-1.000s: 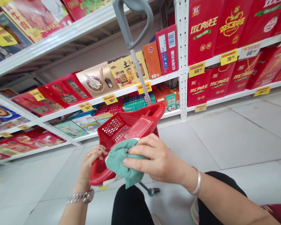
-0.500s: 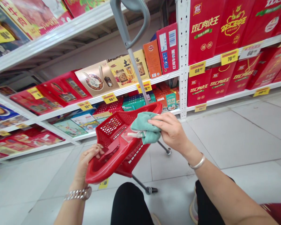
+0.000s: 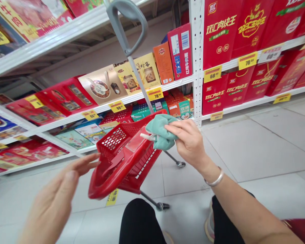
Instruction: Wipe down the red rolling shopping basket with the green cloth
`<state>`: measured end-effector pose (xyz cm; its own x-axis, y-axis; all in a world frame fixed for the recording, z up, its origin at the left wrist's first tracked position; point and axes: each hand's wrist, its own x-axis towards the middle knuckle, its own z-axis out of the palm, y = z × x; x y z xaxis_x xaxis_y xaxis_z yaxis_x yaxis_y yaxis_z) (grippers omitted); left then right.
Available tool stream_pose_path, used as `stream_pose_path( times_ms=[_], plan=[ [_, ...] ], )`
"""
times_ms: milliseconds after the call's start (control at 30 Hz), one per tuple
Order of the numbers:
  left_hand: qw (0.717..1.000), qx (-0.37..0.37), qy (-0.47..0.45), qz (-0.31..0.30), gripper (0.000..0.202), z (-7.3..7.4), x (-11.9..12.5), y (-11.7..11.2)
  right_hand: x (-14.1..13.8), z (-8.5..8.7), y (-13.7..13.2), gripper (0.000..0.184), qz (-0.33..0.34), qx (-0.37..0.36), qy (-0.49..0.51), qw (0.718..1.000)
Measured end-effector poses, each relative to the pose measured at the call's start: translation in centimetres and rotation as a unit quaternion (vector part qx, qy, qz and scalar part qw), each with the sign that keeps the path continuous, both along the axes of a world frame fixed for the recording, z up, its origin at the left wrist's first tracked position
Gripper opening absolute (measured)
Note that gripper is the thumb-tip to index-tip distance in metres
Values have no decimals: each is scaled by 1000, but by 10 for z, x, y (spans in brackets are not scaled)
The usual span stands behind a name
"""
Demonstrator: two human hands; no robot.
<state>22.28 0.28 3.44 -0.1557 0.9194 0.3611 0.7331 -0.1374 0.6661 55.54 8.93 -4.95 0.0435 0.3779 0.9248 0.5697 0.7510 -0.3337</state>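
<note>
A red plastic shopping basket (image 3: 122, 159) on small wheels hangs tilted in front of me, its grey pull handle (image 3: 125, 23) rising to the top of the view. My right hand (image 3: 190, 142) pinches a teal cloth (image 3: 160, 133) against the basket's far rim. My left hand (image 3: 58, 196) is off the basket, fingers stretched out flat, its fingertips just short of the near rim. My dark trouser knee (image 3: 139, 223) sits below the basket.
White store shelves (image 3: 66, 34) run along the left and back, stacked with red and gold gift boxes (image 3: 218, 30) and yellow price tags (image 3: 212, 74). A white upright post (image 3: 197, 67) divides the shelving. Pale floor tiles (image 3: 256, 145) stretch to the right.
My left hand has let go of the basket's near rim and pulled back, fingers spread. My right hand carried the cloth from the near rim up to the far rim.
</note>
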Motion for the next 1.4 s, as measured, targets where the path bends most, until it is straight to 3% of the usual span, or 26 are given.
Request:
stream_pose_path(
  times_ms=[67, 167, 233, 333, 533, 833, 967, 1133, 1267, 1400],
  plan=[
    [993, -21, 116, -4, 65, -6, 24, -7, -17, 5, -12, 38, 45, 12, -20, 999],
    [962, -31, 273, 5, 72, -26, 54, -2, -40, 5, -23, 32, 85, 23, -58, 994],
    [932, -11, 360, 47, 53, -41, 63, 4, -51, 0, -23, 30, 88, 31, -70, 993],
    [902, 54, 421, 83, 30, -56, 60, 6, -57, -8, -15, 31, 88, 34, -68, 993],
    [889, 134, 435, 58, 30, -64, 24, -7, -46, -18, 3, 35, 61, 16, -46, 997],
    [863, 167, 476, 22, 30, -65, -25, -27, -14, -23, 25, 49, -98, -109, -27, 989],
    [858, 185, 478, -2, 30, -63, -41, -28, 3, -19, 27, 51, -147, -104, 0, 984],
    [863, 188, 469, -30, 29, -61, -59, -25, -3, -1, 3, 48, -61, -33, 14, 998],
    [872, 182, 452, -40, 24, -60, -71, -25, -29, 11, -29, 38, 32, 12, -29, 999],
    [892, 137, 429, -49, 23, -58, -81, -27, -55, 10, -46, 28, 84, 48, -79, 992]
  ],
)
